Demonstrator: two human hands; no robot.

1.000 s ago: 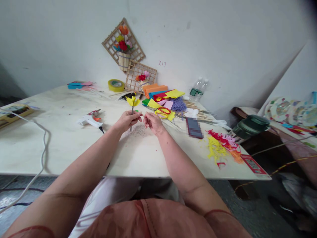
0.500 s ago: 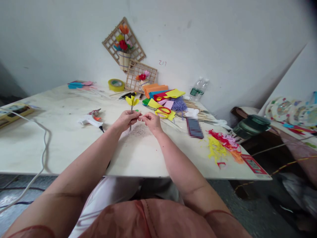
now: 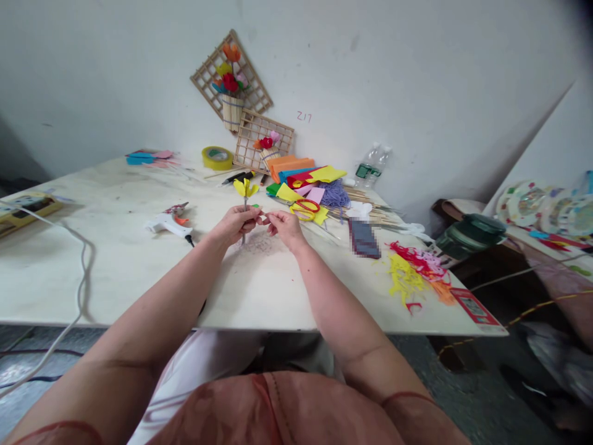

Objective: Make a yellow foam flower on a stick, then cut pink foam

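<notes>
The yellow flower (image 3: 245, 187) stands upright in the left hand (image 3: 239, 224), its petals just above the thumb and fingers and its thin stem running down below them. That hand is closed around the stem. The right hand (image 3: 285, 228) is level with it, just beside, its thumb and fingers drawn together near the left fingertips; whether it pinches anything is too small to tell. Beneath both hands, fine grey specks (image 3: 259, 247) lie scattered on the white tabletop (image 3: 259, 296).

Left of the left hand rests a white glue gun (image 3: 167, 225) with an orange trigger. Beyond the right hand, just past its fingers, are scissors (image 3: 306, 211) with one red and one yellow loop, lying by yellow pieces. Farther beyond it come folded coloured sheets (image 3: 291, 165), a tangle of purple strands (image 3: 335, 194) and thin wooden sticks (image 3: 370, 209). To the right of the right hand is a dark, pixelated rectangular object (image 3: 364, 238), and farther right lie yellow shreds (image 3: 404, 277) and red shreds (image 3: 410, 256).

Beyond the left hand are dark pens (image 3: 236, 179) and a roll of yellow tape (image 3: 217, 165). Farther out, two wooden lattice panels bearing flowers, an upper one (image 3: 254, 89) and a lower one (image 3: 250, 133), stand against the wall. Well to the left of the left hand, a white cable (image 3: 86, 278) crosses the tabletop.
</notes>
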